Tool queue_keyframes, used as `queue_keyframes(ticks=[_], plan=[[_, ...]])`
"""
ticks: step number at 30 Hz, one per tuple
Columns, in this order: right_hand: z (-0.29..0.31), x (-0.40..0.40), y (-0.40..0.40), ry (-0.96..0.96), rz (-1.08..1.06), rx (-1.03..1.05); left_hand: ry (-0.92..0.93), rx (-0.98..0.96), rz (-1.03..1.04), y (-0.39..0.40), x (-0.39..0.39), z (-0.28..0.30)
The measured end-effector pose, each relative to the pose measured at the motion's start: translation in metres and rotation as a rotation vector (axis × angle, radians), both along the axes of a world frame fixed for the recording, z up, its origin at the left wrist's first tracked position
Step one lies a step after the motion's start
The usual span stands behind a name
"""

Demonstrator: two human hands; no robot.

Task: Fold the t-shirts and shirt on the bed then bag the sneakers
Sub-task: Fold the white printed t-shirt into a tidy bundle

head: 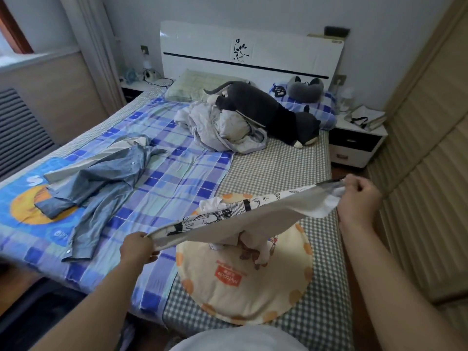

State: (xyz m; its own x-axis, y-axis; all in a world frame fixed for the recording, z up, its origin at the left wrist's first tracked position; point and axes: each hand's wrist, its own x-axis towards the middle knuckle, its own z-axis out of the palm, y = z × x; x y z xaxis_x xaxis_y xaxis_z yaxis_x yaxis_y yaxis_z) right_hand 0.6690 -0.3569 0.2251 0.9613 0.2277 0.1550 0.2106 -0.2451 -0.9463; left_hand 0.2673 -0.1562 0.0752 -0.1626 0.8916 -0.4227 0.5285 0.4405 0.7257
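Observation:
A white t-shirt (255,221) with black cartoon drawings is stretched in the air above the near right part of the bed (291,158). My left hand (138,248) pinches its lower left end. My right hand (359,196) grips its upper right end, fingers curled round bunched fabric. Part of the t-shirt hangs down onto a round cream mat (243,287). A blue denim shirt (101,181) lies spread and crumpled on the left side of the bed. No sneakers are visible.
A crumpled grey blanket (222,127) and a dark plush toy (266,110) lie near the pillows by the white headboard (253,51). A nightstand (354,143) stands right of the bed. A wardrobe (425,173) lines the right wall.

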Motion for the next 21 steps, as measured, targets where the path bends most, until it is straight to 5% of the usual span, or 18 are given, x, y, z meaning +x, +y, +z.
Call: queue_keyframes(ticks=[4, 7, 12, 15, 21], plan=[[-0.089, -0.036, -0.05, -0.299, 0.321, -0.486, -0.011, 0.083, -0.002, 0.002, -0.013, 0.001], [-0.136, -0.058, -0.077, -0.261, 0.402, -0.784, 0.122, 0.084, -0.233, 0.006, -0.03, -0.004], [-0.137, -0.098, -0.066, 0.113, -0.012, -0.647, -0.644, -0.47, -0.258, 0.003, -0.06, 0.006], [-0.144, -0.127, -0.052, 0.356, -0.211, -0.468, -0.783, -0.551, -0.338, 0.003, -0.079, 0.02], [-0.139, -0.177, -0.05, 0.268, -0.369, -0.443, 0.041, 0.235, -0.721, 0.04, -0.136, 0.02]])
